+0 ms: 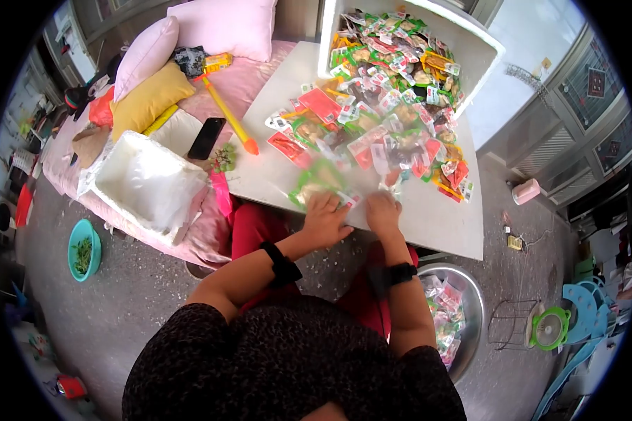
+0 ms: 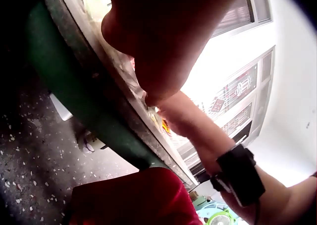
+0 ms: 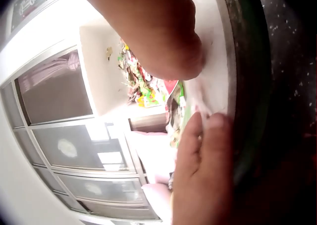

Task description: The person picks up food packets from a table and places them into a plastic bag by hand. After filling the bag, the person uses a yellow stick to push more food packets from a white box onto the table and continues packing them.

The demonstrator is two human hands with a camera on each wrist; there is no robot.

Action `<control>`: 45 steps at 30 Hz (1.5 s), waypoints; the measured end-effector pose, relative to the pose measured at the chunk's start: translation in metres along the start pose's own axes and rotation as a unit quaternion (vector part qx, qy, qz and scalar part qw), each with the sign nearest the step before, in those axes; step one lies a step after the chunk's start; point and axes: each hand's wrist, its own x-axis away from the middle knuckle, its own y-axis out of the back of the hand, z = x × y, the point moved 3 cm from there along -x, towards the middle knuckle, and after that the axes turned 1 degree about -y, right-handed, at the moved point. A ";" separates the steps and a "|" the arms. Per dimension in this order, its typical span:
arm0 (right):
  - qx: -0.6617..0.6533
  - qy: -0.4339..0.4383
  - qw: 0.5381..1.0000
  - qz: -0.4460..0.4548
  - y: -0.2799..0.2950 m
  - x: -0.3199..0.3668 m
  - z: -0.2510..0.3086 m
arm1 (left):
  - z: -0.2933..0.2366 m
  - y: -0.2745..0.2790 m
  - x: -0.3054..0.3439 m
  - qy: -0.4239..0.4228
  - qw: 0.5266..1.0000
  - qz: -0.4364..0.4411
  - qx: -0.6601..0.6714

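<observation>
Snack packets [image 1: 400, 119] in green, red and yellow wrappers spill over the white table [image 1: 281, 168]. My left hand [image 1: 326, 219] is at the table's near edge, its fingers over the near end of a blurred green packet [image 1: 316, 181] and its thumb spread aside. In the right wrist view this left hand [image 3: 205, 165] has fairly straight fingers by the wrapper. Close beside it, my right hand [image 1: 383, 212] rests at the table edge with bent fingers, just short of a clear packet [image 1: 392, 184]; I cannot tell whether it grips anything. Both wrists wear black straps.
A white foam box [image 1: 481, 42] lies tipped at the table's back, packets pouring out. Below on the right stands a metal basin [image 1: 474, 316] of packets. Left are a bed with another foam box [image 1: 112, 175], a phone [image 1: 206, 138] and a yellow stick [image 1: 225, 109].
</observation>
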 end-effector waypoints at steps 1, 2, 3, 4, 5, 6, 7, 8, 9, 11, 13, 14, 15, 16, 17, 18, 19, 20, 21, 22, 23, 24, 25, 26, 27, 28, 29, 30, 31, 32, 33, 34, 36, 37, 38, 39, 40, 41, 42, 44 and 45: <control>0.016 -0.027 0.999 -0.008 -0.004 -0.001 -0.008 | 0.002 0.007 -0.003 -0.013 1.000 -0.014 -0.001; 0.032 -0.055 0.998 -0.015 -0.011 -0.002 -0.021 | 0.005 0.015 -0.006 -0.026 0.999 -0.026 -0.002; 0.048 -0.083 0.995 -0.021 -0.015 -0.001 -0.031 | 0.009 0.022 -0.010 -0.038 0.999 -0.038 -0.002; 0.032 -0.077 0.995 -0.052 -0.011 0.002 -0.035 | 0.015 0.030 -0.016 -0.038 0.997 -0.057 0.020; 0.016 -0.072 0.994 -0.083 -0.005 0.005 -0.038 | 0.025 0.039 -0.025 -0.040 0.995 -0.075 0.043; 0.000 -0.069 0.991 -0.115 0.002 0.010 -0.039 | 0.036 0.046 -0.034 -0.042 0.993 -0.094 0.066; -0.029 -0.059 0.988 -0.137 0.010 0.013 -0.035 | 0.051 0.047 -0.044 -0.052 0.994 -0.093 0.025; -0.045 -0.049 0.985 -0.160 0.006 0.016 -0.036 | 0.071 0.042 -0.054 -0.062 0.994 -0.093 -0.015; -0.062 -0.039 0.980 -0.183 -0.002 0.017 -0.040 | 0.086 0.036 -0.066 -0.073 0.991 -0.093 -0.056; -0.081 -0.022 0.970 -0.228 -0.009 0.020 -0.044 | 0.107 0.033 -0.090 -0.034 0.994 -0.105 -0.006; -0.088 -0.012 0.958 -0.271 -0.011 0.021 -0.044 | 0.122 0.033 -0.118 -0.003 0.994 -0.099 0.042; -0.085 -0.012 0.960 -0.268 -0.012 0.023 -0.044 | 0.126 0.032 -0.134 0.009 0.994 -0.088 0.066; -0.082 -0.011 0.960 -0.266 -0.008 0.022 -0.042 | 0.129 0.032 -0.150 0.022 0.993 -0.077 0.088; -0.079 -0.009 0.962 -0.263 -0.007 0.020 -0.041 | 0.131 0.030 -0.162 0.053 0.990 -0.064 0.113; -0.082 -0.008 0.962 -0.262 -0.008 0.020 -0.041 | 0.132 0.025 -0.174 0.085 0.985 -0.050 0.138; -0.083 -0.007 0.961 -0.262 -0.009 0.020 -0.042 | 0.134 0.020 -0.187 0.115 0.979 -0.035 0.164; -0.084 -0.007 0.962 -0.261 -0.009 0.020 -0.044 | 0.153 -0.009 -0.211 0.088 0.994 0.039 0.058; -0.087 -0.009 0.960 -0.265 -0.008 0.021 -0.043 | 0.157 -0.018 -0.221 0.090 0.992 0.015 0.091; -0.089 -0.011 0.959 -0.270 -0.006 0.021 -0.041 | 0.155 -0.021 -0.228 0.091 0.988 -0.008 0.124; -0.091 -0.013 0.957 -0.274 -0.004 0.021 -0.041 | 0.153 -0.024 -0.234 0.092 0.983 -0.032 0.158; -0.091 -0.005 0.955 -0.282 -0.002 0.021 -0.041 | 0.151 -0.025 -0.233 0.004 0.988 -0.039 0.153; -0.092 0.003 0.953 -0.288 -0.001 0.021 -0.041 | 0.146 -0.023 -0.230 -0.083 0.984 -0.046 0.147; -0.095 0.009 0.952 -0.290 -0.001 0.022 -0.040 | 0.150 -0.029 -0.230 -0.095 0.975 -0.106 0.172; -0.098 0.005 0.954 -0.285 -0.002 0.025 -0.039 | 0.151 -0.032 -0.229 -0.124 0.972 -0.134 0.145; -0.100 0.002 0.955 -0.280 -0.002 0.023 -0.040 | 0.153 -0.037 -0.228 -0.152 0.968 -0.164 0.116; -0.103 0.001 0.955 -0.279 -0.002 0.021 -0.041 | 0.153 -0.034 -0.235 -0.201 0.965 -0.165 0.034; -0.098 -0.008 0.958 -0.269 -0.003 0.021 -0.041 | 0.154 -0.030 -0.242 -0.250 0.952 -0.166 -0.050; -0.107 -0.013 0.959 -0.261 -0.004 0.020 -0.041 | 0.152 -0.025 -0.242 -0.215 0.962 -0.165 -0.030; -0.115 -0.018 0.961 -0.252 -0.005 0.021 -0.042 | 0.146 -0.016 -0.241 -0.179 0.970 -0.164 -0.008; -0.123 -0.023 0.962 -0.244 -0.005 0.020 -0.043 | 0.140 -0.012 -0.244 -0.054 0.979 -0.160 0.116; -0.123 -0.020 0.960 -0.249 -0.005 0.020 -0.044 | 0.129 0.000 -0.242 0.028 0.967 -0.145 0.208; -0.123 -0.018 0.959 -0.254 -0.004 0.020 -0.044 | 0.117 0.013 -0.239 0.111 0.937 -0.143 0.298; -0.123 -0.017 0.958 -0.260 -0.004 0.021 -0.044 | 0.097 0.044 -0.233 0.186 0.881 -0.127 0.415; -0.123 -0.019 0.958 -0.259 -0.003 0.021 -0.044 | 0.106 0.043 -0.240 0.151 0.913 -0.139 0.352; -0.124 -0.020 0.958 -0.258 -0.002 0.021 -0.043 | 0.108 0.045 -0.235 0.155 0.892 -0.136 0.403; -0.125 -0.021 0.960 -0.252 -0.002 0.022 -0.042 | 0.099 0.060 -0.224 0.156 0.868 -0.134 0.453; -0.125 -0.021 0.961 -0.247 -0.002 0.022 -0.042 | 0.089 0.074 -0.214 0.155 0.841 -0.133 0.501; -0.124 -0.022 0.961 -0.245 -0.001 0.021 -0.043 | 0.081 0.082 -0.205 0.166 0.781 -0.117 0.591; -0.128 -0.010 0.958 -0.256 0.001 0.020 -0.043 | 0.077 0.087 -0.195 0.165 0.746 -0.100 0.637; -0.133 0.010 0.951 -0.277 0.001 0.022 -0.043 | 0.069 0.095 -0.171 0.164 0.668 -0.062 0.723; -0.132 0.020 0.945 -0.299 0.003 0.024 -0.043 | 0.065 0.097 -0.158 0.171 0.644 -0.054 0.743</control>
